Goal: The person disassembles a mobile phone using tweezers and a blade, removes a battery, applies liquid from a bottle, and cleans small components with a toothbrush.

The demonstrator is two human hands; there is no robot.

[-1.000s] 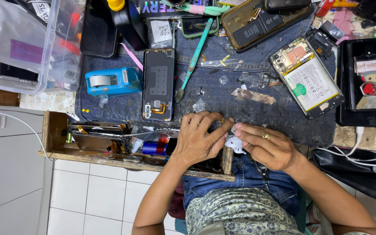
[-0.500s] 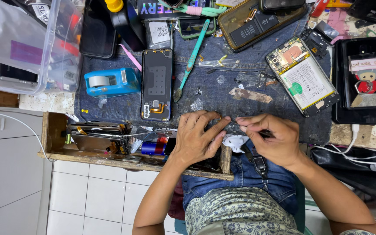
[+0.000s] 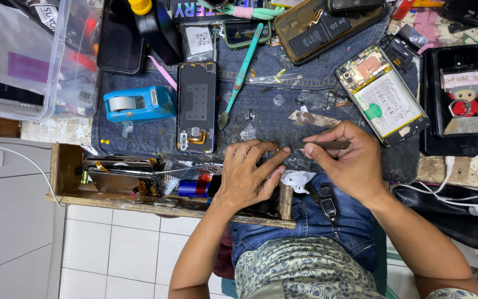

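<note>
While over denim mat (image 3: 261,119), right hand (image 3: 349,163) pinching tweezers (image 3: 322,145).

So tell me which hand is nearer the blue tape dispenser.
Left. The left hand lies right of and below the tape dispenser, past the open phone; the right hand is farther right.

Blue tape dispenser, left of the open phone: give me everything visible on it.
The blue tape dispenser is a glossy plastic shell lying on the denim mat, holding a grey-white tape roll at its left end, with a small pale window on its right side. It sits beside the open phone, apart from both hands.
</note>
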